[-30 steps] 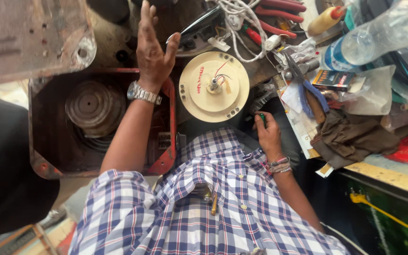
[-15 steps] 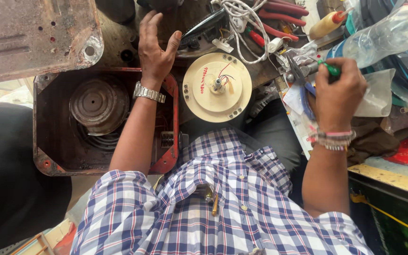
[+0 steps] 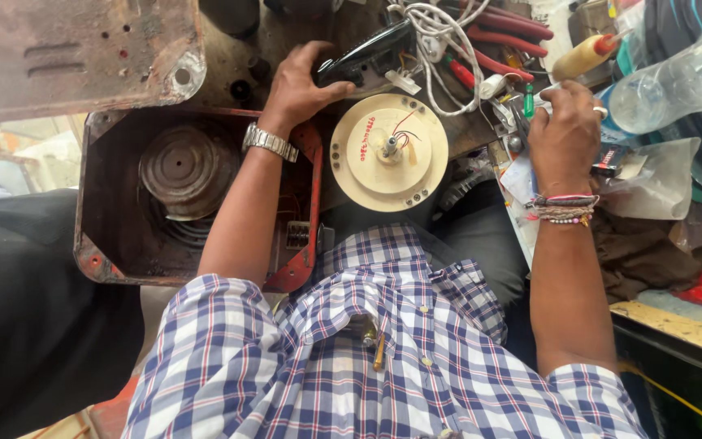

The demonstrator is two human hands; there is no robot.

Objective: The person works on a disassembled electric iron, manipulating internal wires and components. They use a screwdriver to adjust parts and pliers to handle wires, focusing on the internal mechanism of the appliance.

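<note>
Rusty, rough metal box (image 3: 115,260), matt cream plastic motor disc (image 3: 389,152), glossy clear plastic bottle (image 3: 676,81).

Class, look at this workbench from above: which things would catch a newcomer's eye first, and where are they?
The round cream motor disc with red and black wires sits at the centre. The left hand grips a black tool just above it. The right hand holds a green-handled screwdriver to the right, and a rusty red box lies to the left.

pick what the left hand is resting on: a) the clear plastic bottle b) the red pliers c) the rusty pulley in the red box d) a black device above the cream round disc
d: the left hand grips the black device, just above the cream round disc.
</note>
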